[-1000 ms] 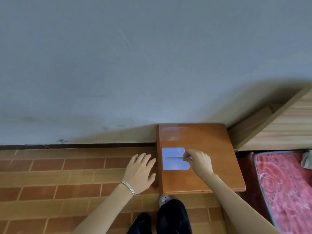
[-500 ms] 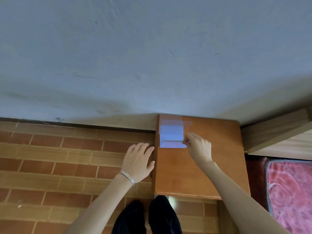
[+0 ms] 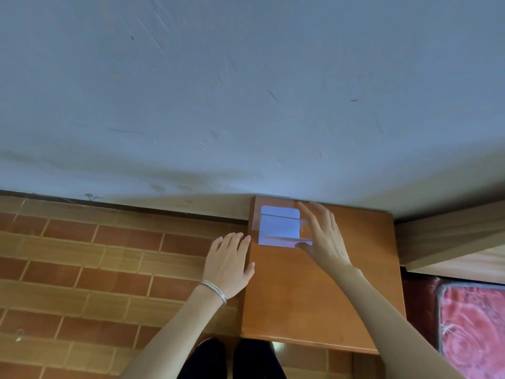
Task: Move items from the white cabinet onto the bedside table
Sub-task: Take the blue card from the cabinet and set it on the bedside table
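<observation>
View from above, looking down at a small wooden bedside table [image 3: 314, 296] pushed against a pale grey-blue wall [image 3: 246, 91]. A small white stand [image 3: 278, 228], a folded piece with rounded corners and a raised front lip, sits on the table's back left corner, close to the wall and the table's left edge. The right hand [image 3: 323, 239] is over the table just beside the stand, fingers straight and spread wide; the thumb touches the stand's front right corner and the index finger lies along its right side. Nothing is gripped. The left hand [image 3: 228, 265] is held flat and palm down beside the table's left edge, fingers straight and close together, empty, with the thumb at the edge of the tabletop; whether it rests there cannot be told. A thin silver bracelet [image 3: 216, 289] circles the left wrist. To the left is a floor of reddish-brown tiles [image 3: 82, 269]. To the right are a light wooden bed frame [image 3: 451, 236] and a red patterned blanket [image 3: 472, 324]. The person's dark trousers [image 3: 232, 359] show at the bottom.
</observation>
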The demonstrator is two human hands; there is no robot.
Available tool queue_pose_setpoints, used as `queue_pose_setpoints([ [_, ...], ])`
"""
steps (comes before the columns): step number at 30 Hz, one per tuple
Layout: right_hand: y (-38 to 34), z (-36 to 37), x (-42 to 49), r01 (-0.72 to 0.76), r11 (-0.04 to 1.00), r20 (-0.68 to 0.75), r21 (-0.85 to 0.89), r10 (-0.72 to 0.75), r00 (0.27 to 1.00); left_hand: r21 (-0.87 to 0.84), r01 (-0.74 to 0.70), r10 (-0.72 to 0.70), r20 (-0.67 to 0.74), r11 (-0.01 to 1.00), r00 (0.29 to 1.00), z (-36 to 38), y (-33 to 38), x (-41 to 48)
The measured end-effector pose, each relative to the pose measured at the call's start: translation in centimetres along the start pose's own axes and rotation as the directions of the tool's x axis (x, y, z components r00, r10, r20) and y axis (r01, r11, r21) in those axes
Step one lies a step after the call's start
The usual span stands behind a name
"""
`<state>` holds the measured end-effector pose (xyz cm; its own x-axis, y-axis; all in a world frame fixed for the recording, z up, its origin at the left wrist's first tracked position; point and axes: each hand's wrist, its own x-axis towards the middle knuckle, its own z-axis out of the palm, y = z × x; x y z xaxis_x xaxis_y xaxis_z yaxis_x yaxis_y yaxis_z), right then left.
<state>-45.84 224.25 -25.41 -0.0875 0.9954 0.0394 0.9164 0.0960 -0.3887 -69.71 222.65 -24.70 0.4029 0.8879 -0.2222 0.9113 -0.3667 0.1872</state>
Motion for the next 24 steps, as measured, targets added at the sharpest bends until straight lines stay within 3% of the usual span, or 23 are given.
queue_pose_setpoints([
  [2,0.7,0.7,-0.4,-0.179,0.956,0.060,0.231,0.170,0.984,0.021,0.016,-0.017,0.048,1.000,0.999,0.8,-0.1,0.9],
  [4,1.2,1.6,-1.0,-0.350,0.845,0.112,0.404,0.334,0.936,0.028,0.042,-0.044,0.067,0.999,0.997,1.4,-0.2,1.8],
  [7,1.7,3.0,-1.6,-0.370,0.790,0.119,0.490,0.359,0.926,-0.019,0.069,-0.068,0.050,0.997,0.996,2.1,-0.3,3.2],
  [10,1.8,3.7,-1.0,-0.368,0.795,0.096,0.483,0.370,0.924,-0.133,0.073,-0.075,-0.014,0.988,0.997,2.6,-0.2,4.7],
  [19,1.1,6.0,1.4,-0.366,0.898,-0.111,0.244,0.400,0.910,-0.433,0.112,-0.164,-0.086,0.894,0.983,4.8,0.6,6.4],
  [24,0.6,6.9,1.0,-0.372,0.879,-0.145,0.300,0.427,0.893,-0.482,0.178,-0.238,-0.067,0.858,0.969,4.2,0.5,8.0],
])
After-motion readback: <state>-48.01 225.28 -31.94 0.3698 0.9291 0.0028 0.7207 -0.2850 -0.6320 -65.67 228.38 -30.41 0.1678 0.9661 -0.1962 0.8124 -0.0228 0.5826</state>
